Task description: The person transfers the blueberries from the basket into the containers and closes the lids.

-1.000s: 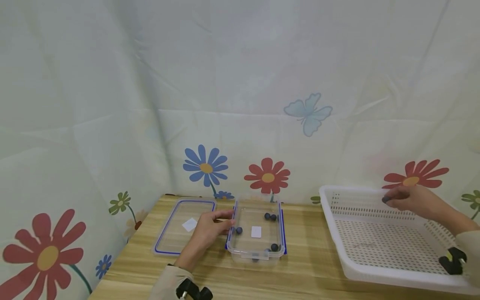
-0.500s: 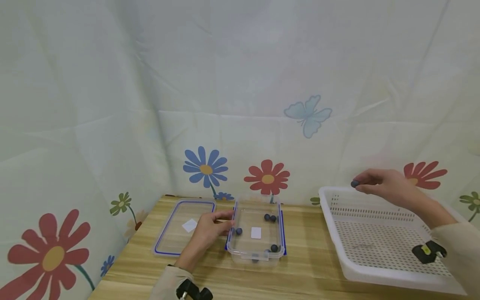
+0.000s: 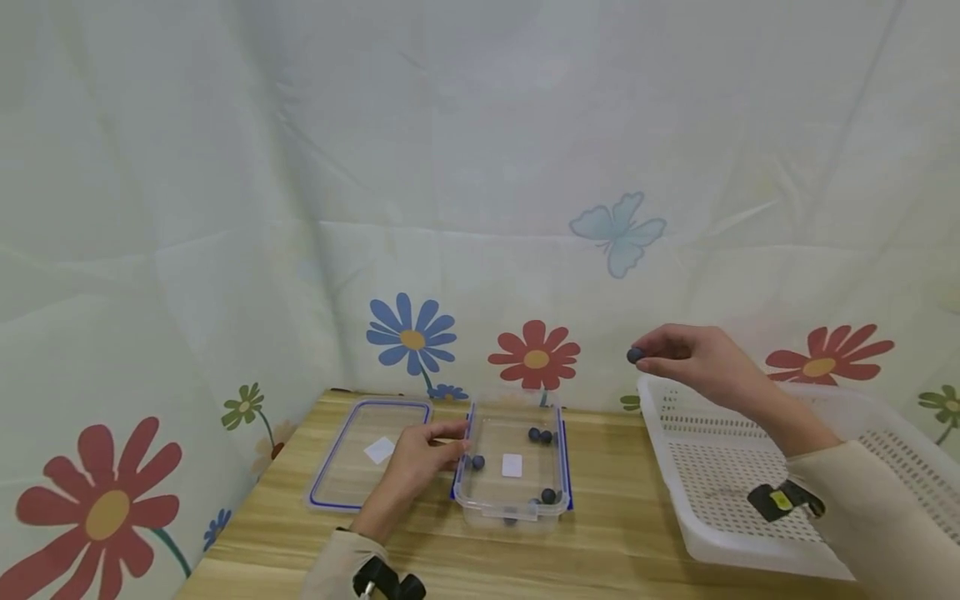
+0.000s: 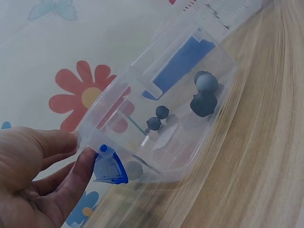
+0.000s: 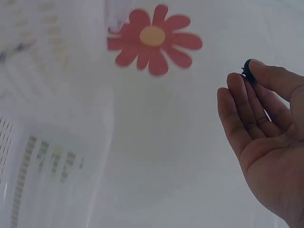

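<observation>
A blueberry [image 3: 635,355] is pinched between the thumb and fingertips of my right hand [image 3: 701,362], raised above the left rim of the white basket. The right wrist view also shows this dark berry [image 5: 248,70] at the fingertips. My left hand [image 3: 416,458] grips the left edge of a clear plastic container [image 3: 495,429]. In the left wrist view its thumb and fingers [image 4: 76,178] meet at the wall beside a blue latch [image 4: 111,166]. Several blueberries [image 3: 549,497] lie scattered inside the container around a small white pad [image 3: 512,465].
A clear lid [image 3: 341,467] with a blue seal lies flat left of the container, partly behind the left hand. To the right stands a white perforated basket [image 3: 701,533]. A flowered curtain [image 3: 480,167] hangs behind the wooden table [image 3: 615,500].
My right hand has moved left with the blueberry, from over the basket's interior to above its left rim. The left hand and container have stayed in place.
</observation>
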`<action>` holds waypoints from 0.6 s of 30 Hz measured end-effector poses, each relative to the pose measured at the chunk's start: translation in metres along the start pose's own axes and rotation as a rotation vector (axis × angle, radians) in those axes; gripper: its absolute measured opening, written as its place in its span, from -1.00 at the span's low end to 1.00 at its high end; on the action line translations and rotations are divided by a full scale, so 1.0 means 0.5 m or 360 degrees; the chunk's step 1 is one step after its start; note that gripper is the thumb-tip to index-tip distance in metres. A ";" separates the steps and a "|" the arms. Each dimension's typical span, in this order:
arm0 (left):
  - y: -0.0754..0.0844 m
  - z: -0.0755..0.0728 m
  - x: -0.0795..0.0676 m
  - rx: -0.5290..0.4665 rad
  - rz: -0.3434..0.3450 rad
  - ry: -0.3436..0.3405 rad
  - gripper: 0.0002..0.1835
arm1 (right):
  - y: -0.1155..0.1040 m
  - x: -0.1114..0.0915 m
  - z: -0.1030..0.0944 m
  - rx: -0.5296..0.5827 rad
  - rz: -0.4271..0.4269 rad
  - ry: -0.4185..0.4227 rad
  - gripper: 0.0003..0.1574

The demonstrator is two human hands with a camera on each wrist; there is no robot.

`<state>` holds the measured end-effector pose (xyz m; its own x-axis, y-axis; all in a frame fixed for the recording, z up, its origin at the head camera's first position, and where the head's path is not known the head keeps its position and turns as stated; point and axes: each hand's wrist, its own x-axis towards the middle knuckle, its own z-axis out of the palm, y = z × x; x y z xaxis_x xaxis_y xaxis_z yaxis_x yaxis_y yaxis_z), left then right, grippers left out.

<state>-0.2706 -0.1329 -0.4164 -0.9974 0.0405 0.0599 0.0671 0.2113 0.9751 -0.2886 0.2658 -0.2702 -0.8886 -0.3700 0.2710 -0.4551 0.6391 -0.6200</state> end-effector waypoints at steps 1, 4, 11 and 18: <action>-0.001 -0.001 0.000 0.0001 0.0002 -0.0001 -0.65 | -0.008 0.005 0.010 0.0029 -0.0014 -0.0003 -0.67; -0.003 -0.002 0.001 0.0002 0.0008 -0.0004 -0.64 | -0.031 0.017 0.037 0.0120 -0.0045 -0.0012 -0.70; -0.008 -0.001 0.002 0.0002 0.0020 -0.0008 -0.64 | -0.060 0.032 0.095 0.0246 -0.0054 -0.0003 -0.72; -0.008 0.000 0.000 0.0008 0.0031 -0.0007 -0.65 | -0.085 0.027 0.156 0.0317 -0.0024 0.0049 -0.73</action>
<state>-0.2707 -0.1340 -0.4204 -0.9958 0.0486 0.0778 0.0865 0.2152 0.9727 -0.2768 0.1809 -0.2977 -0.8844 -0.3560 0.3019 -0.4512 0.4864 -0.7482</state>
